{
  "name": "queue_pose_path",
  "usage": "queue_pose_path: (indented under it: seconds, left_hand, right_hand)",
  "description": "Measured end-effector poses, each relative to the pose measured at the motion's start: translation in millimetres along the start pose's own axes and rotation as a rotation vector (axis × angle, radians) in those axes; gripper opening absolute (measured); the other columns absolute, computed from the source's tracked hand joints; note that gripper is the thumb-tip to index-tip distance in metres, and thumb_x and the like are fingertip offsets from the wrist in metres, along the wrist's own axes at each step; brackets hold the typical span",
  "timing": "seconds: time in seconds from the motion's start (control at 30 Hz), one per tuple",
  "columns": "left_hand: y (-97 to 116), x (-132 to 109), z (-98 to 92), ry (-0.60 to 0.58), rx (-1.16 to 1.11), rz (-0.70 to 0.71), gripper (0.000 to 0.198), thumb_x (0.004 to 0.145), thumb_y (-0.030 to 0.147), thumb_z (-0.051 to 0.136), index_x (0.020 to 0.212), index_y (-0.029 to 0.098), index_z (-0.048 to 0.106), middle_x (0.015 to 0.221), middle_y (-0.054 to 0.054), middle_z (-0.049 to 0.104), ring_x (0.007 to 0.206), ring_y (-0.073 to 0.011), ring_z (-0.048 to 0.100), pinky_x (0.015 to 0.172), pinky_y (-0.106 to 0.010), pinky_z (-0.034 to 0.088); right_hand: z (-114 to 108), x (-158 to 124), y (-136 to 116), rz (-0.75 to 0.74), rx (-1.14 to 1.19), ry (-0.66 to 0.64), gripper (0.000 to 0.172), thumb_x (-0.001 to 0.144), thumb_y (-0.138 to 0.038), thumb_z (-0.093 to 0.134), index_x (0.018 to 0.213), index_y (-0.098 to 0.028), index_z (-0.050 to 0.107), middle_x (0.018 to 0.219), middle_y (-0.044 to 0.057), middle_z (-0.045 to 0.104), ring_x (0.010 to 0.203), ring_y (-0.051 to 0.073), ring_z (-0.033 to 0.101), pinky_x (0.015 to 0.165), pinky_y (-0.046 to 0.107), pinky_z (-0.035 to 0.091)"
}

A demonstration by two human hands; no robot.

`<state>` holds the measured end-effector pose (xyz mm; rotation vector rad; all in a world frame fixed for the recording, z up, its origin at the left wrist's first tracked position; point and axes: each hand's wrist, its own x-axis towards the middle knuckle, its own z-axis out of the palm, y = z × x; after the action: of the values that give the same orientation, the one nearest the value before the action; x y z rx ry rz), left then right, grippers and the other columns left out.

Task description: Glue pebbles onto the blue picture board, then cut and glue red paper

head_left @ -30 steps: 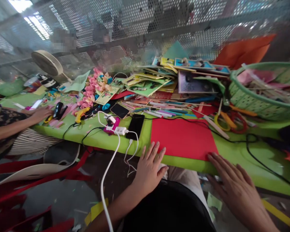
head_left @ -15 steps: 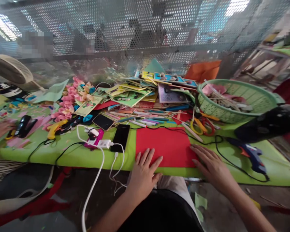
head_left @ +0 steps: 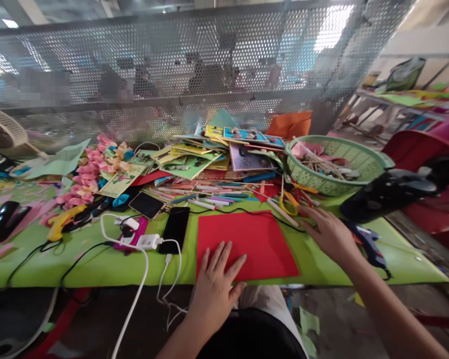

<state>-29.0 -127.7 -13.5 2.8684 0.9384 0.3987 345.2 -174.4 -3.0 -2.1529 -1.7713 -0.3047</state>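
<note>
Right hand (head_left: 330,232) moved off red sheet (head_left: 254,239); green tabletop (head_left: 310,257) along right edge.

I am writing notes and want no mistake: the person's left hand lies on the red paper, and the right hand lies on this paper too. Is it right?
Not quite. The left hand does lie on the red paper, but the head view shows the right hand off it, past its right side, near the scissors.

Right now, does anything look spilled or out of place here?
Yes: pale green paper scraps lie on the floor below the green table, apparently dropped, and a thin white cable dangles over its edge.
</note>
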Motion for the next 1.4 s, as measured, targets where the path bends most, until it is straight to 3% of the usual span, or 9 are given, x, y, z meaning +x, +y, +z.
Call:
queue_pose_path:
  seconds: [0.2,0.47,0.73,0.87,0.97,1.17,1.4]
  left_hand:
    - [-3.0,6.3,12.9,0.003,0.0,0.012,0.061,0.101,0.045,0.054,0.159,0.045,0.033,0.169,-0.004,0.032,0.154,-0.0303,0.035,0.12,-0.062,0.036]
    - [-9.4,17.1,20.4,0.03,0.011,0.045,0.059,0.101,0.045,0.055,0.157,0.044,0.038,0.167,-0.004,0.037,0.152,-0.0296,0.037,0.119,-0.061,0.036]
    - [-11.5,17.4,29.6,0.087,0.065,0.054,0.06,0.101,0.05,0.052,0.158,0.046,0.032,0.169,-0.003,0.034,0.153,-0.027,0.035,0.119,-0.058,0.037]
    - [-12.5,16.4,31.5,0.089,0.055,0.054,0.06,0.101,0.051,0.051,0.158,0.046,0.033,0.169,-0.002,0.033,0.153,-0.0266,0.034,0.12,-0.058,0.035]
    - [-12.9,16.8,32.1,0.076,0.037,0.05,0.059,0.101,0.05,0.052,0.158,0.047,0.034,0.169,-0.002,0.032,0.153,-0.027,0.034,0.12,-0.058,0.034]
    - [-11.8,17.3,31.1,0.053,0.006,0.039,0.06,0.1,0.05,0.055,0.157,0.046,0.036,0.17,-0.003,0.03,0.153,-0.0279,0.033,0.121,-0.06,0.033]
    - [-10.3,17.3,29.8,0.063,-0.022,0.026,0.057,0.1,0.05,0.054,0.155,0.045,0.041,0.169,-0.002,0.033,0.153,-0.0281,0.034,0.122,-0.059,0.031]
  right_hand:
    - [0.5,40.8,-3.3,-0.02,-0.078,-0.104,0.038,0.098,-0.03,0.047,0.127,-0.025,0.071,0.131,0.01,0.07,0.115,0.03,0.068,0.092,0.043,0.055]
    - [-1.1,89.9,-14.6,-0.062,-0.105,-0.064,0.04,0.101,-0.03,0.043,0.128,-0.022,0.071,0.13,0.011,0.071,0.112,0.029,0.067,0.095,0.042,0.051]
    - [29.2,154.0,-28.3,-0.157,-0.147,-0.088,0.045,0.096,-0.017,0.044,0.135,-0.025,0.067,0.141,0.007,0.067,0.127,0.026,0.058,0.102,0.04,0.045]
    - [44.6,178.1,-30.3,-0.172,-0.198,-0.124,0.047,0.094,-0.011,0.044,0.133,-0.024,0.068,0.129,0.01,0.072,0.118,0.026,0.06,0.098,0.04,0.044]
    - [50.7,186.7,-30.5,-0.173,-0.242,-0.147,0.038,0.094,-0.014,0.047,0.121,-0.021,0.072,0.115,0.012,0.073,0.109,0.028,0.061,0.093,0.039,0.044]
    - [51.3,188.6,-34.7,-0.155,-0.29,-0.162,0.028,0.09,-0.019,0.054,0.113,-0.017,0.071,0.116,0.015,0.071,0.105,0.029,0.061,0.087,0.039,0.042]
    - [23.5,182.1,-48.0,-0.13,-0.29,-0.123,0.027,0.089,-0.019,0.053,0.109,-0.014,0.07,0.106,0.016,0.074,0.101,0.028,0.064,0.09,0.04,0.041]
